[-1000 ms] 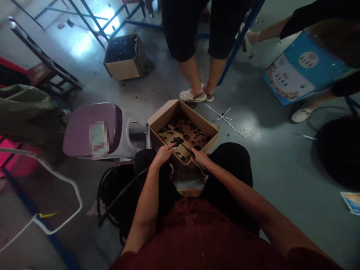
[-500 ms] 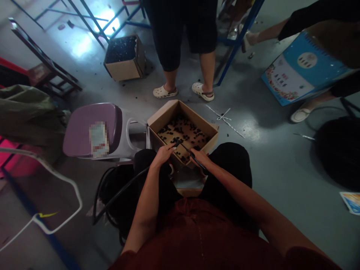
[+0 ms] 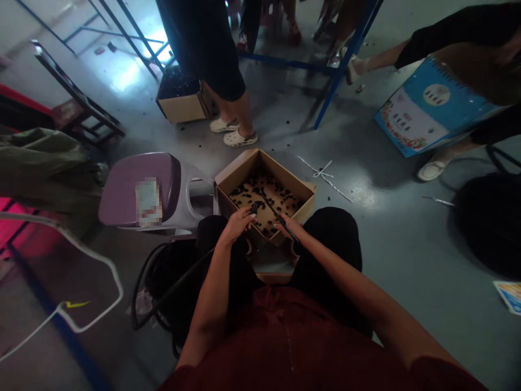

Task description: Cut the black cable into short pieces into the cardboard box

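Note:
My left hand (image 3: 236, 224) is closed on a small black part (image 3: 256, 207) over the near left side of an open cardboard box (image 3: 230, 168). My right hand (image 3: 290, 225) grips a long, thin black tool (image 3: 272, 207), whose far end points up and left over the box; its exact kind is hard to tell. Many small black pieces (image 3: 285, 193) lie scattered on the bottom of the box. The tool's tip and the black part in my left hand are apart.
At the left is a purple-topped stool (image 3: 118, 190) with a blurred item on it. A person's legs (image 3: 228, 70) stand beyond the box, near another carton (image 3: 183, 108). A blue-white box (image 3: 427, 103) is at the right; black cable (image 3: 142, 304) loops at my left.
The standing person has stepped left, towards the far carton. The tool in my right hand now points farther up into the box, away from the part in my left hand.

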`<state>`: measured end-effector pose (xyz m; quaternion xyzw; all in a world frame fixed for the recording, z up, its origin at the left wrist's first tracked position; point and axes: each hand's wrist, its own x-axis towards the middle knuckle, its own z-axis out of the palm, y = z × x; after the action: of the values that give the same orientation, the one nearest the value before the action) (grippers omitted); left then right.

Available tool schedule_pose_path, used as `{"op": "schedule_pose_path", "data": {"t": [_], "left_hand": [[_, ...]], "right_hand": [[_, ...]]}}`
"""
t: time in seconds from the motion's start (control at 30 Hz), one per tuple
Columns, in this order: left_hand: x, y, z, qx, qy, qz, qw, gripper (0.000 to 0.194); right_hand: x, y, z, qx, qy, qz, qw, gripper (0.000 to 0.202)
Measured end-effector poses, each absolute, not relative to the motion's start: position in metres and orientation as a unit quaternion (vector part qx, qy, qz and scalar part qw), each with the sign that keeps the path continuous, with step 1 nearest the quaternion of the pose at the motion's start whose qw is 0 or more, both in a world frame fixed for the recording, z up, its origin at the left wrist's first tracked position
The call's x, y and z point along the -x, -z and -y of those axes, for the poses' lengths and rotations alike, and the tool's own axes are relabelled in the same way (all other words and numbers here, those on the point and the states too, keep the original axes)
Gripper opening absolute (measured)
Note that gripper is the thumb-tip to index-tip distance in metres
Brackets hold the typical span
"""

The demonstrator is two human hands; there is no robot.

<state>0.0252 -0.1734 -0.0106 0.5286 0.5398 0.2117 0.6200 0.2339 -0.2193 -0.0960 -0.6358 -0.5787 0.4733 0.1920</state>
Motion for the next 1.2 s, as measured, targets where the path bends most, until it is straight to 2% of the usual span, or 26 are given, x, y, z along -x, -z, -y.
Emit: {"op": "schedule_pose_path", "data": {"t": [0.17,0.3,0.43,0.7,0.87,1.03,1.2], "left_hand": [[-0.029,-0.006,0.189,-0.514,-0.243,-0.530,0.629,0.046],[-0.028,-0.019,0.200,-0.519,-0.267,-0.557,0.592,0.047],[-0.025,-0.033,0.209,-0.546,-0.256,-0.578,0.550,0.050],[-0.030,-0.055,0.225,-0.604,-0.198,-0.538,0.554,0.047],[-0.030,-0.057,0.233,-0.590,-0.221,-0.514,0.582,0.041],[-0.033,-0.055,0.238,-0.594,-0.193,-0.510,0.591,0.033],[-0.030,-0.055,0.244,-0.598,-0.167,-0.534,0.574,0.034]], "right_hand": [[-0.236,0.086,0.221,0.613,-0.550,0.514,0.238,0.031],[-0.235,0.080,0.235,0.574,-0.562,0.520,0.289,0.034],[-0.225,0.069,0.254,0.555,-0.610,0.446,0.347,0.038],[-0.206,0.007,0.241,0.447,-0.697,0.270,0.491,0.046],[-0.199,-0.015,0.229,0.435,-0.685,0.304,0.498,0.042],[-0.195,-0.018,0.230,0.415,-0.698,0.288,0.508,0.041],[-0.200,-0.015,0.222,0.441,-0.666,0.306,0.518,0.040]]}}
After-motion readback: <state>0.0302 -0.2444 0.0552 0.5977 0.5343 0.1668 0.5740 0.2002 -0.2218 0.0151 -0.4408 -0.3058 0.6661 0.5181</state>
